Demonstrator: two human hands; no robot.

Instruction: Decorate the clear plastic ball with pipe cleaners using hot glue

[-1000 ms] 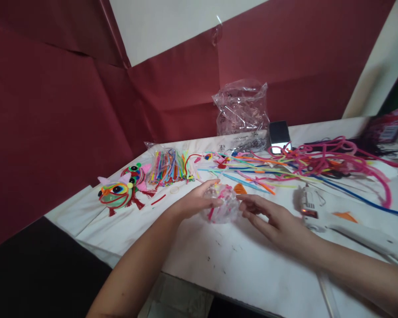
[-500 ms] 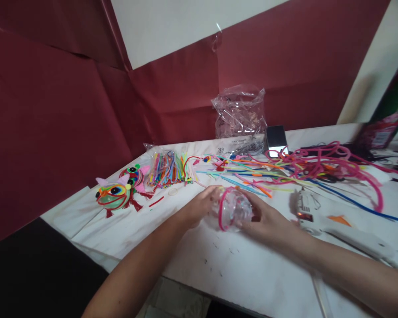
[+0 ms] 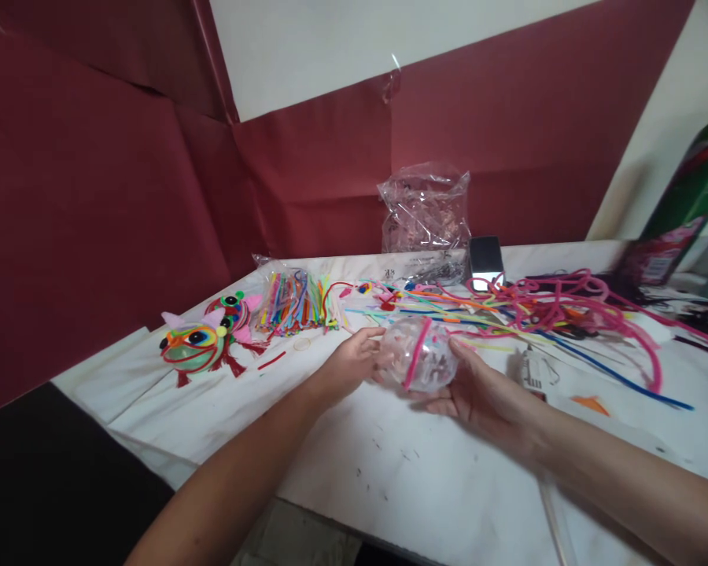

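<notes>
**Clear ball held between our two hands above the craft table**

We hold a clear plastic ball ringed with a pink pipe cleaner [image 3: 420, 363] just above the white-covered table [image 3: 425, 487]. Our left hand [image 3: 354, 363] presses its fingers against the ball's left side, while our right hand [image 3: 477, 393] cups it from below and from the right, palm up, fingers curled to the shell. Both hands are closed on the ball and carry nothing else. To the left lie two finished ball figures with painted eyes and pink ears [image 3: 204, 342], and beside them a clear packet of short multicoloured sticks [image 3: 292, 300]. Behind the ball spreads a tangle of loose pink, blue and orange pipe cleaners [image 3: 543, 306]. A crumpled clear plastic bag [image 3: 425, 211] stands against the dark red paper backdrop [image 3: 94, 196], a small black box [image 3: 486, 258] just beside it
</notes>
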